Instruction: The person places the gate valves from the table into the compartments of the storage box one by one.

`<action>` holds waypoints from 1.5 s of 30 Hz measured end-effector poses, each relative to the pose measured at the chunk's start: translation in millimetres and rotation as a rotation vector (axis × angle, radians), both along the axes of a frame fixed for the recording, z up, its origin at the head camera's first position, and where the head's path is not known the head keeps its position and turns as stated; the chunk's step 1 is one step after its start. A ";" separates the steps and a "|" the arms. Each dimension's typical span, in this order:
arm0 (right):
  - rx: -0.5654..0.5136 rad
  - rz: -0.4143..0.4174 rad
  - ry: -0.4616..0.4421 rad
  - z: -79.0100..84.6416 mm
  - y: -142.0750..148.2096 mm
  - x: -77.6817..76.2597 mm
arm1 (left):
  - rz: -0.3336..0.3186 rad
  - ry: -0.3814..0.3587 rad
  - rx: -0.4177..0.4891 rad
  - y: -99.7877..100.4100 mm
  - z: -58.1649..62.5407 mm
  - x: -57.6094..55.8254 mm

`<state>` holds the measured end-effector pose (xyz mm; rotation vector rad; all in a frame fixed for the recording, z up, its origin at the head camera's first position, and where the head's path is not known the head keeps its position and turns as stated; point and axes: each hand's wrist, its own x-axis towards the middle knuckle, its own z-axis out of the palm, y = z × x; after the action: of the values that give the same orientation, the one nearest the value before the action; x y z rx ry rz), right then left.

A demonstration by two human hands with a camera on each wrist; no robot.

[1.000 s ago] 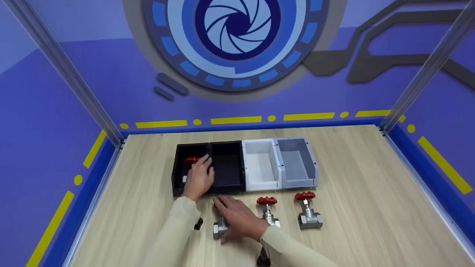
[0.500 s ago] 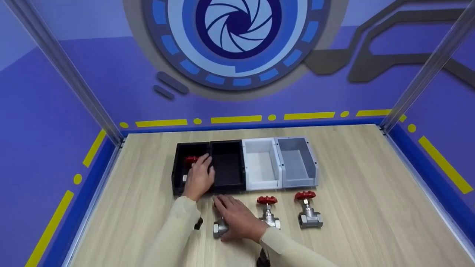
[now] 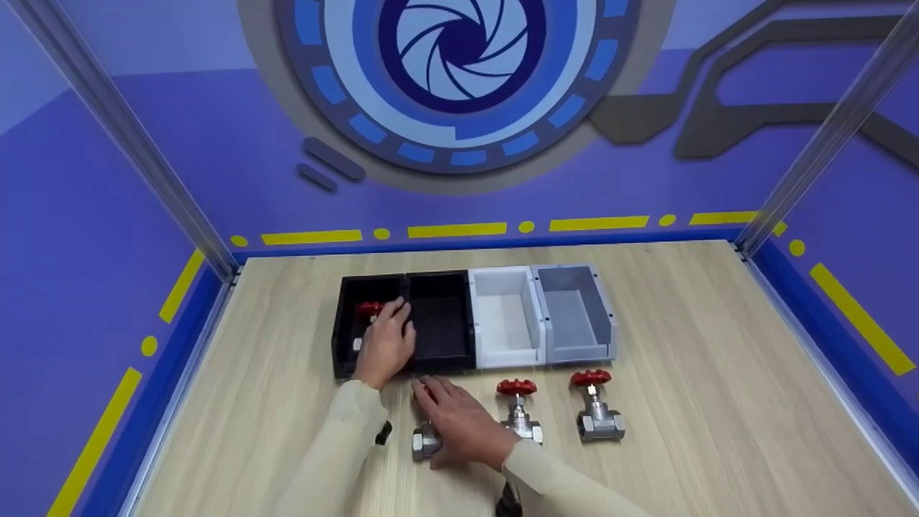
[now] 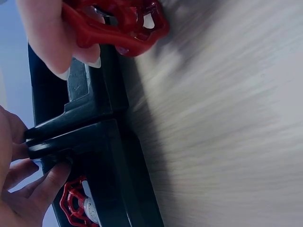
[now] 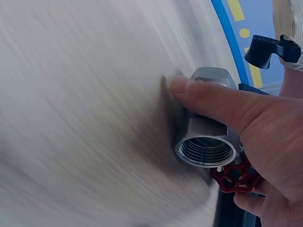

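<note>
My left hand reaches into the leftmost black bin. Its thumb and fingers pinch the wall shared with the neighbouring black bin, as the left wrist view shows. Inside the leftmost bin lies a gate valve with a red handwheel, partly hidden by that hand. On the table in front of the bins, my right hand grips another gate valve. The thumb lies across its metal body, while other fingers are at its red handwheel. The valve's threaded opening faces the right wrist camera.
Right of my right hand are two more red-wheeled valves: one beside the wrist, one farther right. A white bin and a grey bin continue the row. Panel walls enclose the wooden table.
</note>
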<state>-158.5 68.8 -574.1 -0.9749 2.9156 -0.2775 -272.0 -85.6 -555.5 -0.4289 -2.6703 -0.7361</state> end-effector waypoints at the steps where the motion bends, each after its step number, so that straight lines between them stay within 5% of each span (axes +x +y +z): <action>1: -0.007 0.001 0.002 -0.7 0.0 0.0 | 0.000 -0.001 -0.001 -0.1 -0.1 -0.1; 25: -0.059 0.056 0.175 -7.9 0.1 -1.6 | -0.017 0.002 -0.013 -1.7 1.0 0.8; 37: -0.048 0.044 0.103 -1.6 1.0 -1.0 | -0.004 -0.040 -0.017 -2.5 0.1 1.5; 45: -0.053 0.032 0.054 2.5 0.8 -0.5 | 0.019 -0.064 0.060 -2.8 -1.4 1.3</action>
<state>-159.1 69.6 -571.6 -1.0510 2.9523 -0.3331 -270.7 -88.4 -556.9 -0.3706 -2.6994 -0.8352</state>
